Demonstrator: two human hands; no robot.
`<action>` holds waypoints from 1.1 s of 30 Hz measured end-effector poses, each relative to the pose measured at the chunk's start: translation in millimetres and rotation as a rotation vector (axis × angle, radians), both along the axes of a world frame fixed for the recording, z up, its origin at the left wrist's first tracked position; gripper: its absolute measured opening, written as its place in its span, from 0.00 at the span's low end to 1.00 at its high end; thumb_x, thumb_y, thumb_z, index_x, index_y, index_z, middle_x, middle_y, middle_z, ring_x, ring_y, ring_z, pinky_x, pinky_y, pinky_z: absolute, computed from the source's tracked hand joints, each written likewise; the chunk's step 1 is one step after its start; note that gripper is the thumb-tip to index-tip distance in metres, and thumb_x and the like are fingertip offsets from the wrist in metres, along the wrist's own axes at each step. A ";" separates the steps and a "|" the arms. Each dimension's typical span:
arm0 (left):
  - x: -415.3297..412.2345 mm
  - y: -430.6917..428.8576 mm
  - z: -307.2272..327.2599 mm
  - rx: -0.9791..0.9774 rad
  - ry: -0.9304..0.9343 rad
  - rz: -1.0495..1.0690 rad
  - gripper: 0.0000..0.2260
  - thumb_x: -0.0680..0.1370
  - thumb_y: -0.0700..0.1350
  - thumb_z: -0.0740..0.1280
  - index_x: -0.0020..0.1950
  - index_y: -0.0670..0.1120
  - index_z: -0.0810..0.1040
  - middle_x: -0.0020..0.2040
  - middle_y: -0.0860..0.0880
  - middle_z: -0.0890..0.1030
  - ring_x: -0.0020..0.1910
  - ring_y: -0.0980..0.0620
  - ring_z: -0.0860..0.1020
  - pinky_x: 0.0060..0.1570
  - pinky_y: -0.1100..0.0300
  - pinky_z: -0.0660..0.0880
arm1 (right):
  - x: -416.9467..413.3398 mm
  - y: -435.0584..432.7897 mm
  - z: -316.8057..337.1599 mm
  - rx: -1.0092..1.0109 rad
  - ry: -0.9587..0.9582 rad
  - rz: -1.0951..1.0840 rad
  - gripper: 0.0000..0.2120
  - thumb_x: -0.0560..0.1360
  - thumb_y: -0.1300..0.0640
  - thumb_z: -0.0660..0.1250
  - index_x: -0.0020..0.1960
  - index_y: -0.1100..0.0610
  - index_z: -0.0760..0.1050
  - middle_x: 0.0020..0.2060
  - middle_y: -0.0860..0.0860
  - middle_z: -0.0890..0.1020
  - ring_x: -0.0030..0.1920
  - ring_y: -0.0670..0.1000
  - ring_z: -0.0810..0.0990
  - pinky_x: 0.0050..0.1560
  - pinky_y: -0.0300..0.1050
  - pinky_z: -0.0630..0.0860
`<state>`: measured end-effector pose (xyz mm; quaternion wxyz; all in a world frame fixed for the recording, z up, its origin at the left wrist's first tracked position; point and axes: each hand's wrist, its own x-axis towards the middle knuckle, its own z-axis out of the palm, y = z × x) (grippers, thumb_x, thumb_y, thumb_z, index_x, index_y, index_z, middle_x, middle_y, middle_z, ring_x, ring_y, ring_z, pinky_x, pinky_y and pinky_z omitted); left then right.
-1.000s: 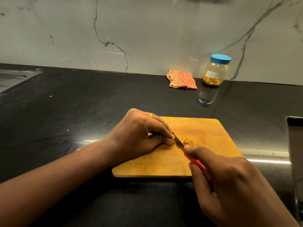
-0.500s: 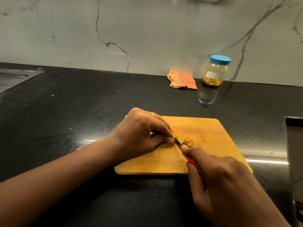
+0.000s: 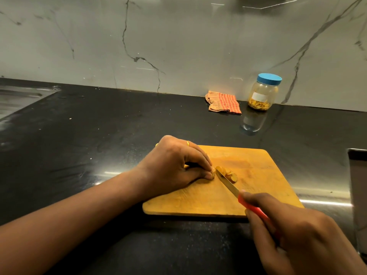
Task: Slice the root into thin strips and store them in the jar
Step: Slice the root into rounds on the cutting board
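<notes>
My left hand [image 3: 174,165] rests on the wooden cutting board [image 3: 264,185], fingers curled, with fingertips and thumb pinching the small remaining stub of root [image 3: 213,172] and holding it down on the wood. A ring [image 3: 187,143] shows on one finger. My right hand [image 3: 297,235] is wrapped around the red handle of the knife [image 3: 228,183], forefinger stretched along the top near the blade. The blade runs diagonally up and to the left, its tip just beside the stub, on the side away from my left fingers. Just beyond the blade, a short overlapping row of yellow slices [image 3: 228,174] lies on the board, touching the steel or very nearly; I cannot tell which. The board sits on the black counter [image 3: 99,135]. At the back of the counter, against the marbled wall [image 3: 178,46], the jar [image 3: 262,94] stands upright with its blue lid [image 3: 269,78] on and a layer of yellow strips in the bottom. Just left of it lies a crumpled orange checked cloth [image 3: 223,102]. A steel sink [image 3: 17,96] shows at the far left edge.
</notes>
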<state>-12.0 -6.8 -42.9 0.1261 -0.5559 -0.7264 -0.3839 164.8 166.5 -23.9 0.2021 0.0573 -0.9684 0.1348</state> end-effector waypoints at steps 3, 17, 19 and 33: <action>-0.9 -0.1 -0.2 0.006 0.001 -0.004 0.04 0.72 0.41 0.77 0.45 0.43 0.87 0.46 0.50 0.86 0.45 0.58 0.84 0.45 0.62 0.82 | -5.3 2.0 -1.1 0.014 0.021 0.037 0.14 0.64 0.57 0.70 0.50 0.53 0.83 0.24 0.43 0.73 0.25 0.38 0.59 0.28 0.30 0.66; -1.5 -1.0 -0.1 -0.001 -0.001 -0.018 0.04 0.73 0.40 0.76 0.47 0.43 0.87 0.47 0.50 0.85 0.47 0.58 0.84 0.46 0.62 0.81 | -6.5 2.7 -3.6 -0.070 0.025 0.068 0.14 0.67 0.56 0.69 0.52 0.54 0.83 0.29 0.37 0.65 0.28 0.26 0.56 0.34 0.19 0.60; -1.5 -0.7 -0.3 0.002 0.002 -0.022 0.04 0.73 0.40 0.77 0.47 0.43 0.87 0.47 0.50 0.85 0.48 0.59 0.83 0.47 0.62 0.81 | -6.2 1.9 -4.7 -0.057 0.033 0.074 0.15 0.67 0.56 0.69 0.52 0.54 0.83 0.27 0.38 0.69 0.26 0.28 0.56 0.34 0.20 0.61; -2.7 -0.1 -2.5 0.009 0.011 -0.009 0.04 0.73 0.41 0.76 0.46 0.43 0.87 0.47 0.50 0.86 0.47 0.59 0.84 0.46 0.62 0.82 | -16.2 -5.7 1.0 0.020 -0.011 0.088 0.15 0.67 0.57 0.68 0.53 0.57 0.82 0.25 0.44 0.76 0.23 0.39 0.65 0.28 0.28 0.60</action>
